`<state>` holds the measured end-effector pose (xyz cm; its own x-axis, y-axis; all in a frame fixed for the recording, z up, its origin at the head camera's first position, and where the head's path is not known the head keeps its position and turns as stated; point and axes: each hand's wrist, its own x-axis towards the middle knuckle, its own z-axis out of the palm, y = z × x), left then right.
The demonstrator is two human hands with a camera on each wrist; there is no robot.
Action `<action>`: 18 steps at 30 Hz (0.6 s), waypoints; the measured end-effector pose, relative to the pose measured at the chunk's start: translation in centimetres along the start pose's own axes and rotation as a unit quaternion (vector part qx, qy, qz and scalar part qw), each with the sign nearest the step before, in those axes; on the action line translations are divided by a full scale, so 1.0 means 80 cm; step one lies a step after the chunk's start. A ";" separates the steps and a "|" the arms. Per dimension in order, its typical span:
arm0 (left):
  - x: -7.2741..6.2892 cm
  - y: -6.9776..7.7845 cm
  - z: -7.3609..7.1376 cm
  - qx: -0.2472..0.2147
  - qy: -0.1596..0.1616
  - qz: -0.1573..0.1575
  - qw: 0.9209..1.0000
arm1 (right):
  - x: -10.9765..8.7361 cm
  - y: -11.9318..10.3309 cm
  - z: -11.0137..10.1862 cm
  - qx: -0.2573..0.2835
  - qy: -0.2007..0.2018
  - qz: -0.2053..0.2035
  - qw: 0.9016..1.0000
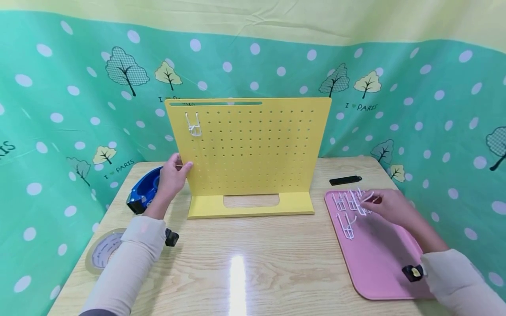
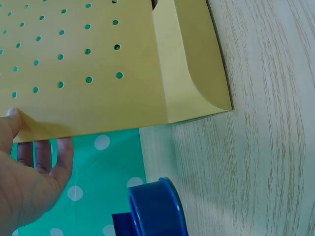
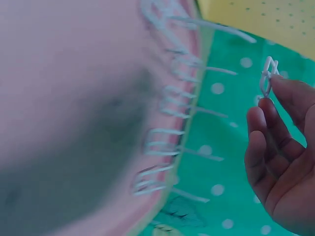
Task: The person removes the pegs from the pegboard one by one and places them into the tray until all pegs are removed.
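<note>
A yellow pegboard (image 1: 253, 171) stands upright on its base at the middle of the table. My left hand (image 1: 172, 177) grips its left edge, thumb (image 2: 13, 120) on the front face and the other fingers behind. One white wire hook (image 1: 193, 128) hangs near the board's upper left corner. Over the far end of a pink tray (image 1: 379, 267), my right hand (image 1: 389, 206) pinches another white peg hook (image 3: 267, 81) between thumb and fingertips, raised above the others. Several more white hooks (image 1: 348, 228) lie along the tray's far and left side.
A blue tape dispenser (image 1: 144, 191) sits left of the board, partly behind my left forearm. A roll of tape (image 1: 100, 252) lies nearer, at the left. Behind the tray is a flat black piece (image 1: 345, 180). A green patterned curtain (image 1: 253, 66) closes off the back and sides.
</note>
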<state>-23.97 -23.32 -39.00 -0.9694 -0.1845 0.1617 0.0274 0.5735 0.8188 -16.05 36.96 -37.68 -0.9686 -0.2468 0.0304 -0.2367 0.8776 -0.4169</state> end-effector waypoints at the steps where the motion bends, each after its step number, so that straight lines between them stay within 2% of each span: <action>1: 0.000 0.000 0.001 0.000 0.000 -0.001 1.000 | -0.004 0.004 0.004 0.001 -0.004 0.000 1.000; 9: 0.002 -0.002 0.001 0.007 0.000 0.001 1.000 | -0.029 0.033 0.039 0.014 -0.031 0.023 0.999; 18: -0.002 0.002 0.001 0.014 0.000 0.000 1.000 | -0.037 0.045 0.059 0.035 -0.054 0.040 0.997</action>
<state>-23.85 -23.12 -38.92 -0.9696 -0.1844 0.1609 0.0201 0.5951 0.8034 -13.69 38.86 -43.58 -0.9695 -0.2229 -0.1020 -0.1492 0.8668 -0.4757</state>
